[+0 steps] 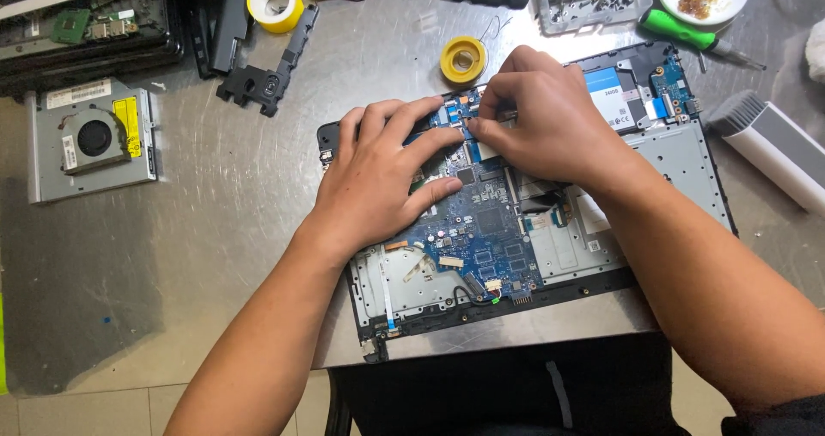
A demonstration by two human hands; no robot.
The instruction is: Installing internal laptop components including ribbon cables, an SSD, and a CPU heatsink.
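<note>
Left hand (378, 178): palm down, fingers spread and extended flat, forearm bare, entering from lower left. Right hand (537, 114): knuckles up, fingers curled, thumb and forefinger pinched together at the tips in a tight grip. Right forearm enters from lower right. Fingertips of both hands nearly meet.
</note>
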